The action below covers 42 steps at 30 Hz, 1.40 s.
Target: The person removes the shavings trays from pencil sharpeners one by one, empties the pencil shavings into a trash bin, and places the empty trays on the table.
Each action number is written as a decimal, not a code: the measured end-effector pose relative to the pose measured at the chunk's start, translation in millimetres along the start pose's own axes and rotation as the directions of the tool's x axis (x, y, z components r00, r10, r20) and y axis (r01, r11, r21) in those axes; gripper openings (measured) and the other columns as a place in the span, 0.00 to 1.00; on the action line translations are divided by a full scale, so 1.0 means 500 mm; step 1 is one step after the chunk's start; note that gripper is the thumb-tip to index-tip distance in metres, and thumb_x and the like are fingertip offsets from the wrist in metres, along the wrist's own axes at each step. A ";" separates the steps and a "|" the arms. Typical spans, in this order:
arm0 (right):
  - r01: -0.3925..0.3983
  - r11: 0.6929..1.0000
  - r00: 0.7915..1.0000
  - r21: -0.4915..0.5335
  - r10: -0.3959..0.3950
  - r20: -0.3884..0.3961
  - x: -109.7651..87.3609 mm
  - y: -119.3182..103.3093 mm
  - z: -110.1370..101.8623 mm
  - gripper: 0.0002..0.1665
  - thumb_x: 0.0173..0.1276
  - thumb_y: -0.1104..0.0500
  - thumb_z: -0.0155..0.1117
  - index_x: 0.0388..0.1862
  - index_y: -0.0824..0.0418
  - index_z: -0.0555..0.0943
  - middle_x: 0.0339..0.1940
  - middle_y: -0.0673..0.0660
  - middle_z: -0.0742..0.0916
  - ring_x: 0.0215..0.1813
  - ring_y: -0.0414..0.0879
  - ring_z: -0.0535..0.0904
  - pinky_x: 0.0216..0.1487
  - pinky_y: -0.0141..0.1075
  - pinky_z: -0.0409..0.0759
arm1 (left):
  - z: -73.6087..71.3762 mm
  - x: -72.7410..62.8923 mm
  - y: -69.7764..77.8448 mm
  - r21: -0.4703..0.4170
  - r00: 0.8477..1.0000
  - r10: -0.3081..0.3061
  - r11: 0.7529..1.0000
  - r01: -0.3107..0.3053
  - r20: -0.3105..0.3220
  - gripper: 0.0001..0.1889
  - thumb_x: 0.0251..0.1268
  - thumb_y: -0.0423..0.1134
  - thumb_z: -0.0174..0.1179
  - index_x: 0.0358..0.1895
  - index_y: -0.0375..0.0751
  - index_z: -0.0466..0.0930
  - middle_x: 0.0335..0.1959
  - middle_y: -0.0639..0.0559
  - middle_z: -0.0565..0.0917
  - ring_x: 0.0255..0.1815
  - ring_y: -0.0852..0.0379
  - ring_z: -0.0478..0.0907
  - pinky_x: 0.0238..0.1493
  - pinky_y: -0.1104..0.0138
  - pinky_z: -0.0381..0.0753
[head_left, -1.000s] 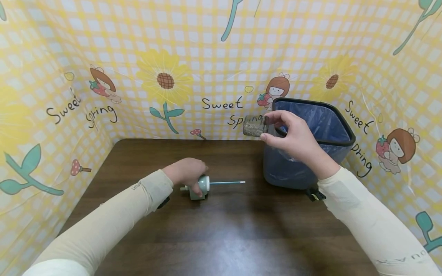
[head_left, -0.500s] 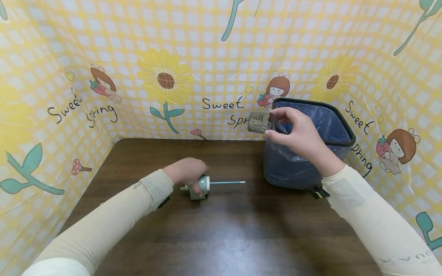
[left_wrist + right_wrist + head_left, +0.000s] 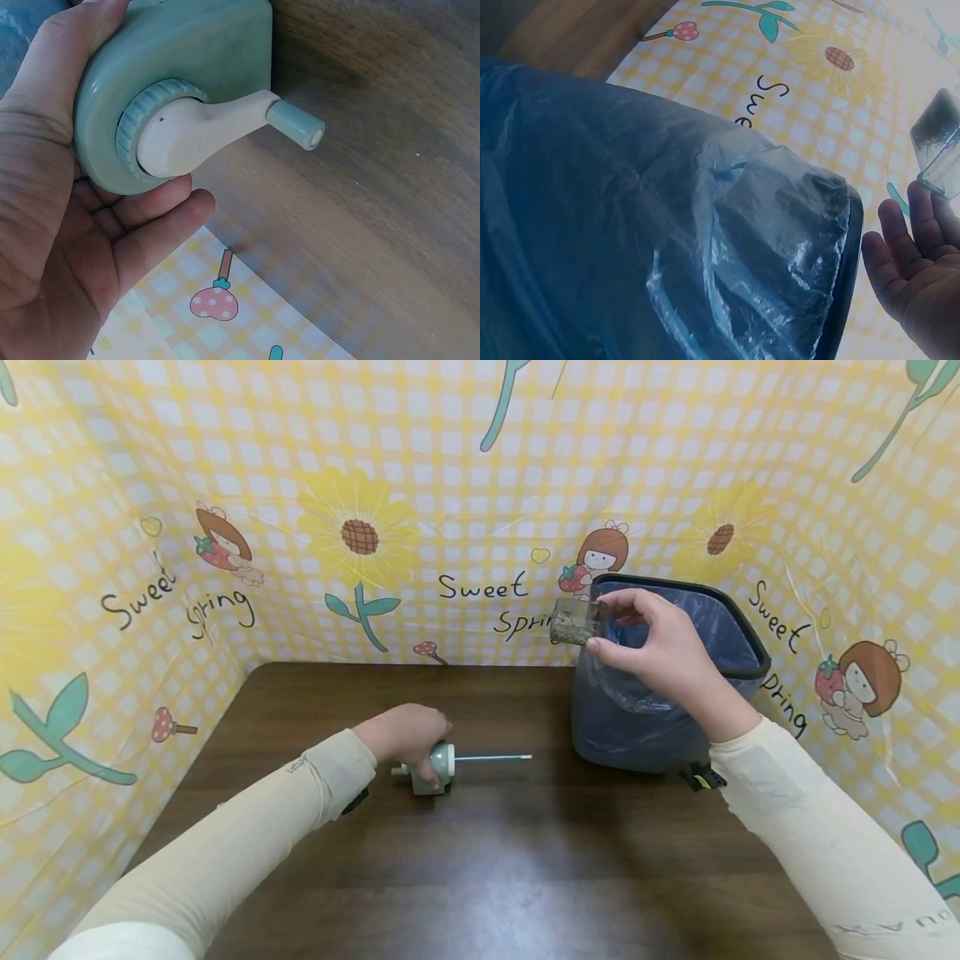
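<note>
While left hand (image 3: 408, 735) grips one sharpener (image 3: 225, 56), right (image 3: 667, 647) pinches one container (image 3: 574, 623).

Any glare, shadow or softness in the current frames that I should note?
Head view: pale glare on the lower middle of the tabletop, soft shadow in front of the bin; left wrist: dim and slightly soft, though the sharpener and its crank stay readable; right wrist: hazy, washed out at upper right around the clear container, bright highlights on the blue liner.
</note>
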State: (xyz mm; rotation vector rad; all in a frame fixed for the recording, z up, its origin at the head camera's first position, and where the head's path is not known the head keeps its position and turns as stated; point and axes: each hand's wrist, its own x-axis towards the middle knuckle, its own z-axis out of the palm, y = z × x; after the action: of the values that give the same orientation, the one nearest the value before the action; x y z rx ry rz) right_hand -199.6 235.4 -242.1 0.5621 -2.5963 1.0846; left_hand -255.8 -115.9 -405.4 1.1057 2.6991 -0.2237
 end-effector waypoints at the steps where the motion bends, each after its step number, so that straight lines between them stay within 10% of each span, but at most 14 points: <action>1: 0.000 1.000 1.000 -0.002 0.000 -0.003 0.000 0.001 -0.001 0.33 0.65 0.48 0.75 0.66 0.57 0.78 0.61 0.56 0.82 0.61 0.55 0.76 0.65 0.54 0.73 | 0.000 0.000 0.000 -0.004 1.000 -0.001 1.000 0.001 0.002 0.49 0.42 0.66 0.77 0.64 0.34 0.79 0.52 0.48 0.86 0.43 0.56 0.82 0.57 0.58 0.83; 42: -0.078 0.995 0.994 -0.059 0.074 -0.075 0.010 0.050 -0.065 0.37 0.68 0.43 0.71 0.70 0.59 0.74 0.63 0.62 0.82 0.61 0.59 0.77 0.60 0.57 0.74 | -0.004 -0.004 0.004 -0.018 1.000 -0.007 1.000 0.007 0.012 0.49 0.44 0.66 0.77 0.65 0.35 0.78 0.56 0.46 0.85 0.48 0.54 0.82 0.59 0.58 0.82</action>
State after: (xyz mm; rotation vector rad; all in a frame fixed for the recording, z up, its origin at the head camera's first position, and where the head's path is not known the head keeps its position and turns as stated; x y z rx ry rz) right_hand -212.2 274.0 -233.3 0.4049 -2.5964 1.0238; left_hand -253.5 -115.4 -403.0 1.0864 2.6898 -0.2061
